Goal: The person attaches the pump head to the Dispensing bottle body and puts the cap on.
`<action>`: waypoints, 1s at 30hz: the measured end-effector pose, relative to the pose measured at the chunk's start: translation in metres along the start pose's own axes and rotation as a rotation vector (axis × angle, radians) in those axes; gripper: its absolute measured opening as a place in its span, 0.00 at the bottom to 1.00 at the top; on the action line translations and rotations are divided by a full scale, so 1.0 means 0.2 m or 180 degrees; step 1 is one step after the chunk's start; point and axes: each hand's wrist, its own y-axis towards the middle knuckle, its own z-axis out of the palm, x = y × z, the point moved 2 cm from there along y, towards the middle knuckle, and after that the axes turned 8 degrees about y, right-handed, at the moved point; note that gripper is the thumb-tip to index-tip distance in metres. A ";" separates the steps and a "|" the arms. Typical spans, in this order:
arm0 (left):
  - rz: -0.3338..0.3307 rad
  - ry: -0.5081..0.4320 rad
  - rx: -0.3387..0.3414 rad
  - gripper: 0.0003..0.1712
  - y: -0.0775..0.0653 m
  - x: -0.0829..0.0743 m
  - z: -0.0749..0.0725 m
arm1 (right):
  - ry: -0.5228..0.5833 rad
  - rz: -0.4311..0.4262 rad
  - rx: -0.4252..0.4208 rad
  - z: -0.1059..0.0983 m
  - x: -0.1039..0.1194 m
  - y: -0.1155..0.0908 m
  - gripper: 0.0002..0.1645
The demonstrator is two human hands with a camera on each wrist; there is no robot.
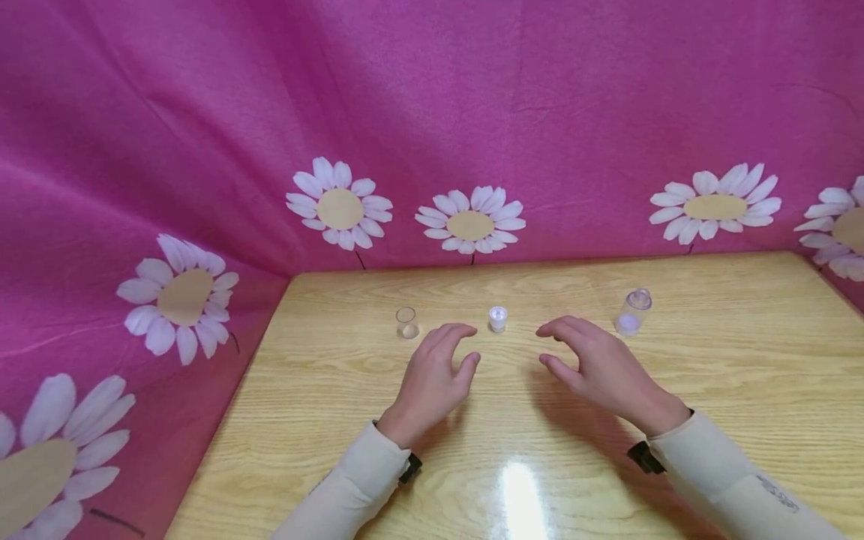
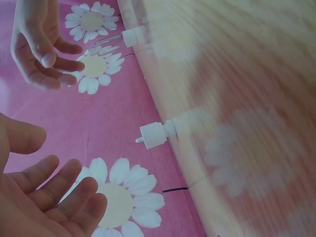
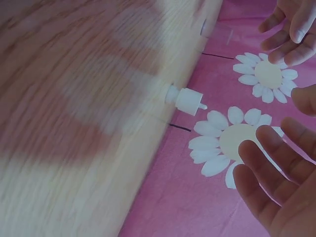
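My left grip (image 1: pixel 435 371) loose, empty, above the worktop (image 1: pixel 709 390) | my right grip (image 1: pixel 594 364) loose, empty | small white vial (image 1: pixel 497 319) upright just beyond, between them | clear cup (image 1: pixel 407 323) left | capped bottle (image 1: pixel 632 312) right

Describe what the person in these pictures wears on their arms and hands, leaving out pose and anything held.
Both hands, the left hand and the right hand, are bare, with no gloves or rings in view. Each arm has a long cream sleeve reaching the wrist. A black strap sits at each cuff. The right sleeve bears small dark lettering, too small to read.
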 end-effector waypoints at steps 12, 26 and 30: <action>-0.0007 -0.0005 0.0018 0.18 0.00 0.02 0.00 | -0.0064 0.0264 0.0103 -0.07 -0.10 -0.10 0.19; -0.0011 0.0052 -0.0006 0.16 -0.01 0.02 0.00 | -0.0187 0.0376 -0.0095 -0.17 -0.24 -0.21 0.18; -0.0021 0.0063 0.0008 0.16 -0.01 0.03 0.00 | -0.0187 0.0492 -0.0151 -0.21 -0.30 -0.24 0.18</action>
